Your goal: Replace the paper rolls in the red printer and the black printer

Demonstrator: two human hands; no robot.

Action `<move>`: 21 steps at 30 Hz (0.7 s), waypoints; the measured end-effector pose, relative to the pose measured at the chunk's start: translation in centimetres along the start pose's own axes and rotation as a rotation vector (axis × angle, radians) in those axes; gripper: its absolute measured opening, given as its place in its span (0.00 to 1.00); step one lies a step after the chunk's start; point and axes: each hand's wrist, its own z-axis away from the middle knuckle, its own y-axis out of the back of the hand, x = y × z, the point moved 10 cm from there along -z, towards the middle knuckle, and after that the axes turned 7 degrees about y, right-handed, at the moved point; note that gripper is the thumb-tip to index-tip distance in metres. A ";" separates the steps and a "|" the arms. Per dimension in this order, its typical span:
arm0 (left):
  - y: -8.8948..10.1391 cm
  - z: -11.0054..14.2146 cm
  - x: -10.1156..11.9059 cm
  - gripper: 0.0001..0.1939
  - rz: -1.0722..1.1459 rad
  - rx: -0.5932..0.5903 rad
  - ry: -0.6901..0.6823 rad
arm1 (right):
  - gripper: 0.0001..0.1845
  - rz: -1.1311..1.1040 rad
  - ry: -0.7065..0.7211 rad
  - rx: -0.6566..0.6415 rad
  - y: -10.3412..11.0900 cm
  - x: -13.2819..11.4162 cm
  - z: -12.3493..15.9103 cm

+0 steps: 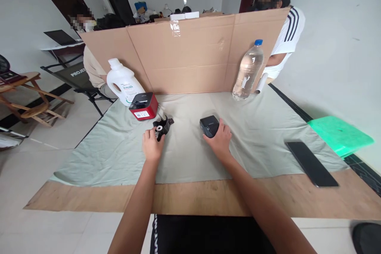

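Observation:
On the grey-green cloth, my left hand [152, 146] has its fingers and thumb around a small black strap-like bundle [165, 125]. A white ring-shaped roll [159, 128] shows at its near side; I cannot tell whether it is part of the bundle. My right hand [220, 139] grips a small black boxy device [209, 126] from its right and near sides, thumb in front and fingers behind. The device seems to rest on the cloth. Behind my left hand stands a red box with a black top [144, 106], a white label on its front.
A white jug [125, 81] leans at the back left, a water bottle [248, 71] at the back right. Behind them stands a cardboard screen [190, 59], with two people beyond. A black phone-like slab [311, 163] lies right, near green plastic [342, 135].

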 end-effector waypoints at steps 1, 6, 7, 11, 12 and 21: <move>0.7 0.2 0.5 0.24 -0.006 0.038 -0.013 | 0.55 0.013 0.000 -0.009 -0.1 -0.1 0.2; 0.3 2.5 7.7 0.17 0.153 -0.116 -0.245 | 0.61 0.067 -0.026 -0.067 -0.2 -0.1 1.0; -1.2 3.3 9.8 0.18 0.195 -0.254 -0.302 | 0.62 0.067 -0.023 -0.082 -0.1 -0.2 1.1; -7.3 5.8 14.9 0.27 0.313 -0.689 -0.294 | 0.65 -0.043 0.011 -0.103 0.3 0.0 1.3; -8.3 6.0 15.4 0.28 0.331 -0.726 -0.270 | 0.64 -0.117 0.022 -0.091 0.5 0.3 1.3; -9.6 6.8 15.2 0.30 0.286 -0.668 -0.215 | 0.46 -0.732 -0.110 -0.123 -0.9 3.8 0.6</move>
